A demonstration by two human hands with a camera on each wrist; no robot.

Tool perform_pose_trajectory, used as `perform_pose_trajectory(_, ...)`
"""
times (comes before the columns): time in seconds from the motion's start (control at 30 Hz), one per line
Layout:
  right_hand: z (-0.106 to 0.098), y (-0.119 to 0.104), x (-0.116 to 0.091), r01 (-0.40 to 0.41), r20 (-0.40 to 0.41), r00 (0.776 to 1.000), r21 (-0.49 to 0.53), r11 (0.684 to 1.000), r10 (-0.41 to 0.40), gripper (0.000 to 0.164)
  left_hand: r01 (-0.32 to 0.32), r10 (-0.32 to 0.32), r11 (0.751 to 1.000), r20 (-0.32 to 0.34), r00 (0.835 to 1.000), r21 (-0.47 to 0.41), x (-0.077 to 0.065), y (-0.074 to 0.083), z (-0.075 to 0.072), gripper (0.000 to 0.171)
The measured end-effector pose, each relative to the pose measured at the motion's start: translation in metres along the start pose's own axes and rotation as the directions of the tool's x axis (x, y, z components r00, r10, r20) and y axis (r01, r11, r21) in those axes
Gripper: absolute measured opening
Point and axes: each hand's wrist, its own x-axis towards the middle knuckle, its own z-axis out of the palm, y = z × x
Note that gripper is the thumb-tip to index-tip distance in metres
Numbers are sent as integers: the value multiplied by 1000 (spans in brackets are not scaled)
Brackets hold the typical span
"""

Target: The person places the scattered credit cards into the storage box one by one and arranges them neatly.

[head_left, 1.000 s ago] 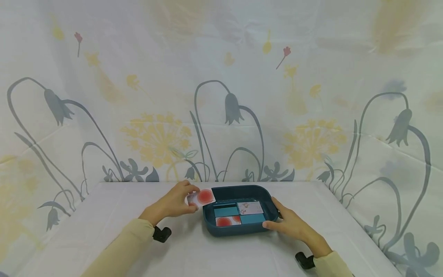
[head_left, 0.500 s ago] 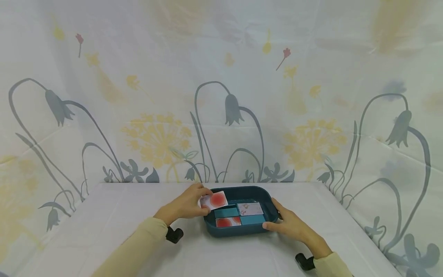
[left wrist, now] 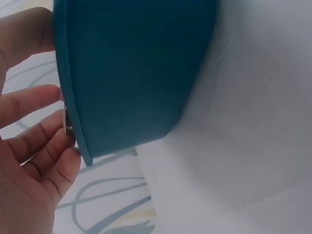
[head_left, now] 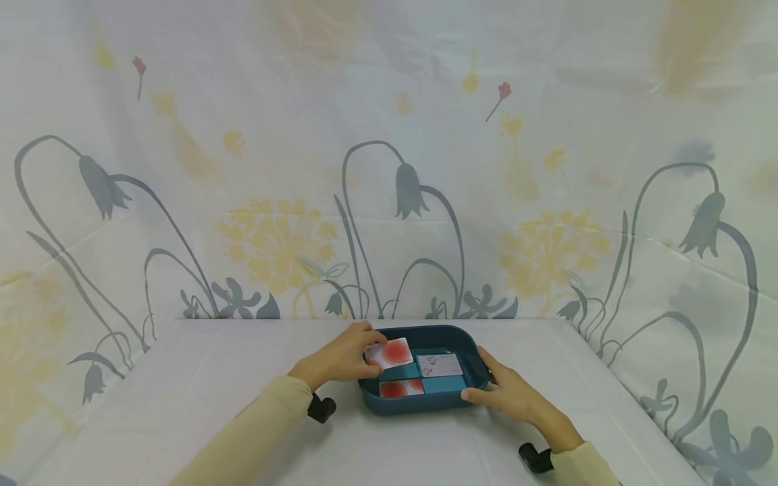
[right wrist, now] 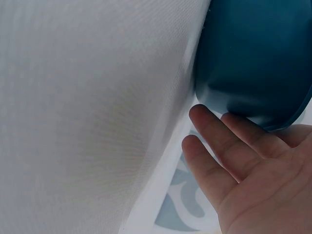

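Note:
My left hand [head_left: 346,354] pinches a white card with a red circle [head_left: 396,352] between thumb and fingers, tilted over the left side of a dark teal tray [head_left: 425,404]. In the left wrist view, only the thin edge of the card [left wrist: 63,116] shows beside the tray's rim. At the tray's right end, my right hand [head_left: 510,393] has its thumb on the front rim and its index finger at the far side. The right wrist view shows several fairly straight fingers of that hand [right wrist: 258,170] against the tray's outer wall [right wrist: 253,58].
Inside the tray lie a pale patterned card [head_left: 440,365], a red and white card [head_left: 401,388] and blue rectangles, one of them [head_left: 444,384] at the front right. The tray stands on a white-covered table [head_left: 389,449] before a flower-printed curtain [head_left: 292,169].
My left hand has moved right, carrying the red-circle card from the tray's left edge to above its inside. The right hand and the tray have stayed in place.

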Motion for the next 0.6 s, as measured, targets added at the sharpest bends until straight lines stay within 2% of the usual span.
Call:
perform_pose_trajectory(0.23, 1, 1, 1, -4, -1, 1000, 5, 1000, 4, 100, 55, -55, 999, 75, 996, 0, 8, 7, 3, 41)
perform_pose_trajectory(0.6, 0, 2, 1, -11, 5, 1000, -18, 1000, 11, 100, 55, -63, 996, 138, 988, 65, 19, 9, 8, 41)
